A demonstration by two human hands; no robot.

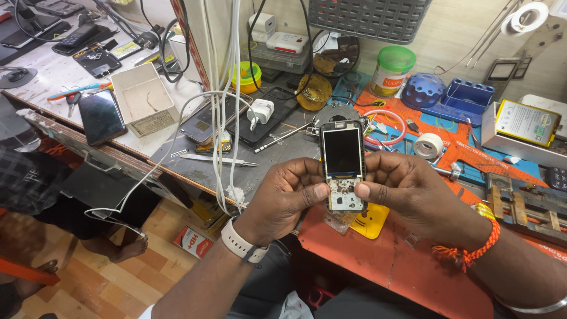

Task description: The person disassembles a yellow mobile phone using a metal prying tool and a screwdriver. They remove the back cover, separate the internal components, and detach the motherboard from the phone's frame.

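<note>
A small keypad phone with its front cover off is held upright above the bench edge. Its dark screen faces me and the bare, dirty keypad board shows below it. My left hand grips its lower left side, thumb pressed on the board. My right hand holds the right side, thumb on the board's right edge. A white watch sits on my left wrist, an orange thread band on my right. A yellow plastic piece lies on the red mat just beneath the phone.
Tweezers, a screwdriver, a white charger and hanging white cables lie left of the phone. A tape roll, a blue tool holder and a green-lidded jar stand behind. Another person's leg is at lower left.
</note>
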